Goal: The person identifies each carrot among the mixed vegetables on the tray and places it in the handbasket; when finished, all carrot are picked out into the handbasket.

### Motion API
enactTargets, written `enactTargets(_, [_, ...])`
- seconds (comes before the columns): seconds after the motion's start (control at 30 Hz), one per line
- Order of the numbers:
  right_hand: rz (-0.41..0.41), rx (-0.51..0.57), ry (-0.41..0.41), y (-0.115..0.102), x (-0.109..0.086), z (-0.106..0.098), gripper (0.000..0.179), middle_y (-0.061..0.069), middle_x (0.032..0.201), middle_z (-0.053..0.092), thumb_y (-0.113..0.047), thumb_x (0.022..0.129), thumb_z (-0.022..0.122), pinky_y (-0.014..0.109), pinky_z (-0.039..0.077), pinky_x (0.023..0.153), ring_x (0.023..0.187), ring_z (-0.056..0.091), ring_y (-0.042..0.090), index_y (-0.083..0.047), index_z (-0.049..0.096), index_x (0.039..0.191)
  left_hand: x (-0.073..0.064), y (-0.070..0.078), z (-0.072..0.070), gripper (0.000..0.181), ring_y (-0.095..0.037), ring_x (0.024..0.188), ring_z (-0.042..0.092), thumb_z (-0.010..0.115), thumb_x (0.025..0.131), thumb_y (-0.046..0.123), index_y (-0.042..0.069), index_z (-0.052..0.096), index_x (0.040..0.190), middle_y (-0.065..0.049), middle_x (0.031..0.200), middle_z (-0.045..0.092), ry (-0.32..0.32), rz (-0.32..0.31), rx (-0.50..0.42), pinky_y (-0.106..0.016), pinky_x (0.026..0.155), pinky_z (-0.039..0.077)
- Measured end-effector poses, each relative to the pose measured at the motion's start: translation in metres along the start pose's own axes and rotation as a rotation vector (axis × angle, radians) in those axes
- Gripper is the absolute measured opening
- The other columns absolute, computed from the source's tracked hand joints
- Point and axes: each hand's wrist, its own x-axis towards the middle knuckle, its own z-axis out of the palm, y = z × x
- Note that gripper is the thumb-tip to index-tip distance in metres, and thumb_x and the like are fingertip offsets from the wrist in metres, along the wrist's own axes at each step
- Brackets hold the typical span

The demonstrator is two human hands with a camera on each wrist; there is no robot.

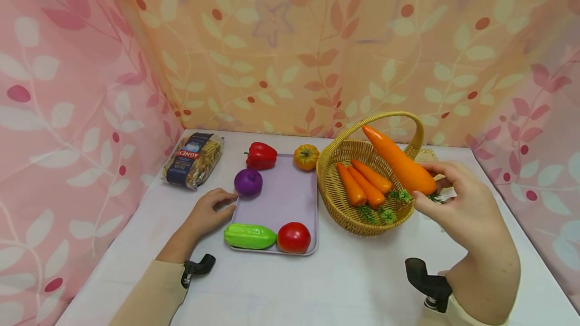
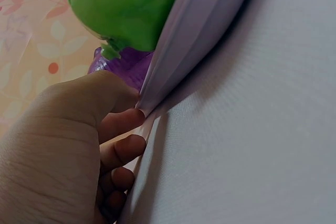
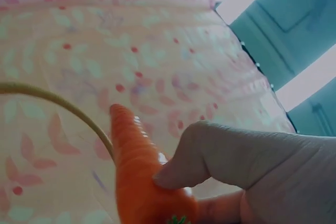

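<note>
My right hand (image 1: 471,205) grips a large orange carrot (image 1: 401,162) by its thick end, its tip pointing up and left over the wicker basket (image 1: 337,215). In the right wrist view the thumb lies along the side of that carrot (image 3: 142,177). Inside the basket are several smaller carrots (image 1: 364,185) with green tops. At the left edge of the pale purple tray (image 1: 276,192), my left hand (image 1: 208,218) pinches the rim between thumb and fingers, also seen in the left wrist view. A purple onion (image 1: 248,183) sits near these fingers.
On the tray's edges sit a red bell pepper (image 1: 261,156), a small pumpkin (image 1: 306,157), a tomato (image 1: 294,238) and a green ridged vegetable (image 1: 250,236). A pasta bag (image 1: 194,160) lies back left. The basket's tall handle (image 1: 399,113) arches up beside the held carrot. Patterned cloth surrounds the table.
</note>
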Motion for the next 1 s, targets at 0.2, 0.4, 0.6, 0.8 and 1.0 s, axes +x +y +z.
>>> enactTargets(0.2, [0.147, -0.044, -0.141, 0.023, -0.002, -0.013, 0.053, 0.016, 0.115, 0.058, -0.023, 0.092, 0.076, 0.034, 0.05, 0.05, 0.076, 0.057, 0.017, -0.003, 0.056, 0.136, 0.001, 0.0, 0.0, 0.028, -0.014, 0.094, 0.057, 0.079, 0.09, 0.012, 0.015, 0.076, 0.118, 0.007, 0.101, 0.066, 0.001, -0.003, -0.003, -0.035, 0.084, 0.05])
enactTargets(0.4, [0.238, -0.072, -0.298, 0.041, 0.022, 0.002, 0.059, 0.021, 0.107, 0.063, -0.025, 0.092, 0.07, 0.037, 0.048, 0.057, 0.076, 0.058, 0.027, 0.008, 0.052, 0.138, 0.001, 0.0, 0.001, 0.028, -0.015, 0.094, 0.057, 0.079, 0.09, 0.013, 0.015, 0.076, 0.118, 0.007, 0.1, 0.066, -0.006, -0.015, 0.004, -0.036, 0.085, 0.05])
enactTargets(0.6, [0.268, -0.088, -0.393, 0.049, 0.047, 0.036, 0.061, 0.024, 0.111, 0.065, -0.029, 0.088, 0.072, 0.042, 0.052, 0.073, 0.092, 0.059, 0.034, 0.011, 0.056, 0.131, 0.0, 0.001, 0.0, 0.028, -0.016, 0.094, 0.057, 0.078, 0.09, 0.013, 0.014, 0.076, 0.118, 0.006, 0.1, 0.065, -0.01, -0.021, 0.005, -0.036, 0.085, 0.05])
enactTargets(0.8, [0.267, -0.133, -0.433, 0.044, 0.06, 0.077, 0.057, 0.023, 0.106, 0.066, -0.031, 0.083, 0.072, 0.043, 0.051, 0.075, 0.089, 0.059, 0.033, 0.011, 0.063, 0.121, 0.0, 0.002, 0.0, 0.028, -0.015, 0.094, 0.057, 0.079, 0.09, 0.012, 0.014, 0.076, 0.118, 0.006, 0.099, 0.065, -0.004, -0.019, 0.007, -0.036, 0.085, 0.049])
enactTargets(1.0, [0.24, -0.142, -0.424, 0.034, 0.064, 0.116, 0.038, 0.014, 0.088, 0.065, -0.03, 0.078, 0.075, 0.037, 0.045, 0.065, 0.076, 0.056, 0.028, 0.002, 0.068, 0.097, 0.0, 0.002, 0.0, 0.029, -0.015, 0.094, 0.057, 0.079, 0.09, 0.013, 0.014, 0.076, 0.119, 0.007, 0.1, 0.065, -0.008, -0.019, 0.005, -0.036, 0.085, 0.049])
